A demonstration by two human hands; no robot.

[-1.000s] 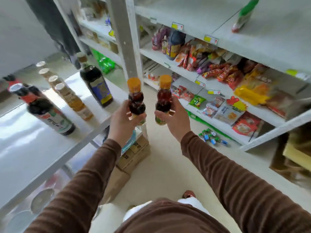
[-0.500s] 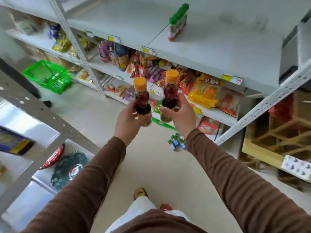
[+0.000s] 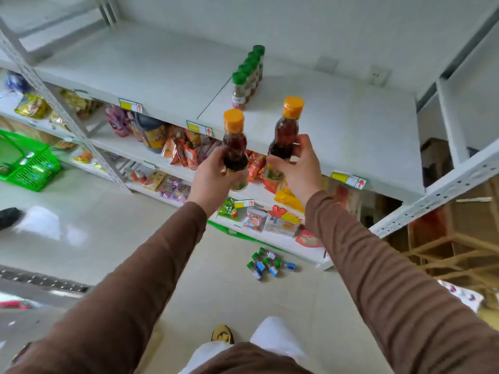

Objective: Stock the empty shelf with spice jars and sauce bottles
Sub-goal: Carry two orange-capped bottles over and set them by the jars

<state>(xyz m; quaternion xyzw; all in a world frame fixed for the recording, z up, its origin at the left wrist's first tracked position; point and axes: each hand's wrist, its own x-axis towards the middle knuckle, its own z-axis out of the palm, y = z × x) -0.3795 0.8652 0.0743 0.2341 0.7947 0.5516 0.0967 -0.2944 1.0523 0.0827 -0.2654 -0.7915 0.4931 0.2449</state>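
Note:
My left hand grips a dark sauce bottle with an orange cap, held upright. My right hand grips a second, matching bottle, a little higher and reaching over the front edge of the wide white shelf. On that shelf stands a single row of green-capped spice jars, running toward the back, just behind the two bottles. The rest of the shelf surface is bare.
Lower shelves hold snack packets and a large dark bottle. Several small green-capped jars lie on the floor by the shelf base. A green basket sits on the floor at left. Wooden crates stand at right.
I have turned from the rack behind toward the white shelf. Both hands have carried their bottles up and forward to its front edge, the right one higher.

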